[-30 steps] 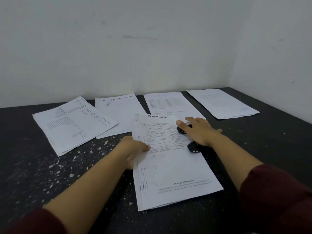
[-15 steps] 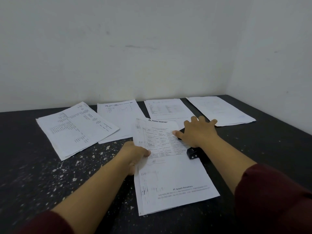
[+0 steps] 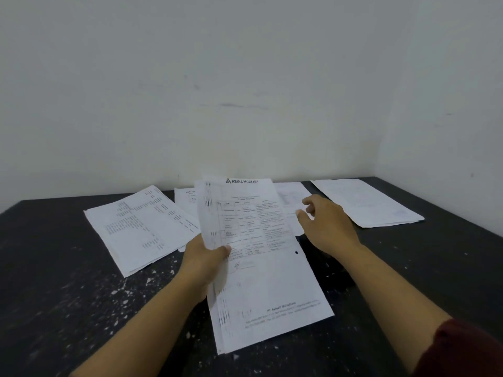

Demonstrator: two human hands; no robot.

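Note:
A stack of printed sheets headed "ASANA MORTAR" (image 3: 261, 268) is lifted off the black table, its far end tilted up. My left hand (image 3: 204, 259) grips the stack at its left edge, thumb on top. A small round hole shows near its right edge. My right hand (image 3: 326, 227) hovers to the right of the stack with fingers loosely curled, holding nothing. A black hole punch (image 3: 313, 244) lies mostly hidden below my right hand and wrist.
Other paper stacks lie on the black speckled table (image 3: 81, 295): one at the left (image 3: 136, 229), one behind the lifted stack (image 3: 185, 200), one in the middle (image 3: 291, 197), one at the far right (image 3: 364, 202). White walls close the back and right.
My left hand has raised the stack from flat on the table. My right hand has come off the hole punch and now hovers open beside the sheets.

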